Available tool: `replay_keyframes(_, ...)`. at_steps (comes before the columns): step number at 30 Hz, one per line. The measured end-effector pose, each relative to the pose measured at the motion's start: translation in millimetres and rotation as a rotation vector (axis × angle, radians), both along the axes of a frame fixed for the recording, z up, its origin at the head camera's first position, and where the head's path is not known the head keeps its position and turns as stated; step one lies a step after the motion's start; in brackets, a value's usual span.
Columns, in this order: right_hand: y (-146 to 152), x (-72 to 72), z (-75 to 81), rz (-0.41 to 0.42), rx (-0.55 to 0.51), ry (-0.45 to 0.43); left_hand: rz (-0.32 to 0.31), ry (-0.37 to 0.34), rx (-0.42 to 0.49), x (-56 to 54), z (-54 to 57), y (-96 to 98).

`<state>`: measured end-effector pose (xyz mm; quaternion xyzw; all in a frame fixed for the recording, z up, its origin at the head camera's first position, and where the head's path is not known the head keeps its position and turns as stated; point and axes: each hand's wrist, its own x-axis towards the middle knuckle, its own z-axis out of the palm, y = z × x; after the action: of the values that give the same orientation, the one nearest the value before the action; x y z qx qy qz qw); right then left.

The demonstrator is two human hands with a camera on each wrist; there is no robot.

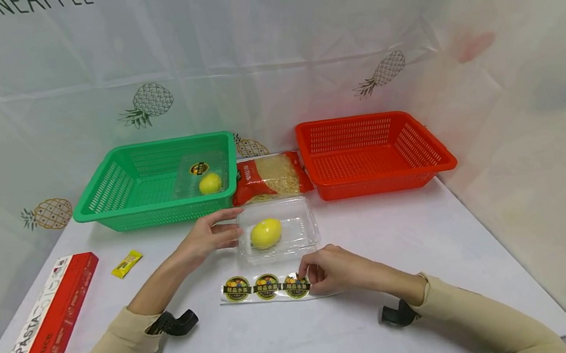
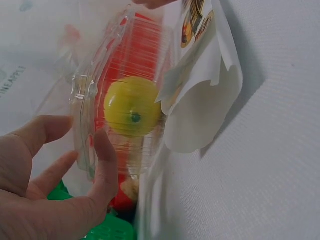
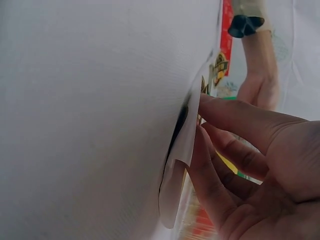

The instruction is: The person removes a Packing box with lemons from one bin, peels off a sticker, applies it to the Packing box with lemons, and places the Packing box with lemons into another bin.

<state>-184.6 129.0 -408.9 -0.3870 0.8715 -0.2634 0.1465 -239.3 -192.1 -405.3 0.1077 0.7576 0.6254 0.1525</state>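
A clear plastic box (image 1: 297, 228) with a yellow lemon (image 1: 266, 234) inside lies at the middle of the table. My left hand (image 1: 211, 238) touches the box's left edge, fingertips right at the rim and loosely bent in the left wrist view. In front of the box lies a white strip of round black-and-gold stickers (image 1: 267, 287), several across. With thumb and fingers, my right hand (image 1: 337, 269) pinches the strip at the rightmost visible sticker (image 1: 294, 286). The strip's end curls up in the left wrist view (image 2: 200, 115).
A green basket (image 1: 160, 215) at the back left holds another clear box with a lemon and a sticker. A red basket (image 1: 385, 184) stands back right, with a noodle bag (image 1: 274, 174) between them. A long pasta box (image 1: 43, 335) and a small yellow packet (image 1: 126, 264) lie left.
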Motion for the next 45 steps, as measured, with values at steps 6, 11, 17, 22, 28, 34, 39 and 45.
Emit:
replay_keyframes(6, -1, 0.9, -1.8, 0.008, -0.013, 0.037, -0.008, 0.007, 0.001, 0.7, -0.3, -0.6)
replay_keyframes(11, -1, 1.6, -2.9, 0.011, -0.013, 0.042, -0.008, 0.002, 0.009, 0.9, -0.4, -0.4)
replay_keyframes(17, 0, 2.5, -0.6, 0.016, 0.038, 0.094, -0.008, -0.005, 0.003, 1.5, 0.2, -0.3)
replay_keyframes(22, 1, 3.1, 0.4, 0.031, 0.078, 0.151, -0.015, 0.001, 0.003, 1.9, 0.1, -0.9)
replay_keyframes(28, 3, 3.3, 1.4, 0.069, 0.085, 0.178, -0.007, -0.006, 0.010, 1.4, 1.8, -0.8)
replay_keyframes(34, 6, 1.1, 2.8, 0.169, 0.098, 0.218, -0.016, 0.009, 0.009, 0.4, 2.7, -1.0)
replay_keyframes(39, 10, -1.1, 5.0, 0.234, 0.115, 0.262, -0.013, 0.009, 0.003, -1.4, 2.6, -0.6)
replay_keyframes(45, 13, -0.6, 4.8, 0.265, 0.138, 0.282, -0.025, 0.026, -0.054, 4.5, 3.6, -1.9)
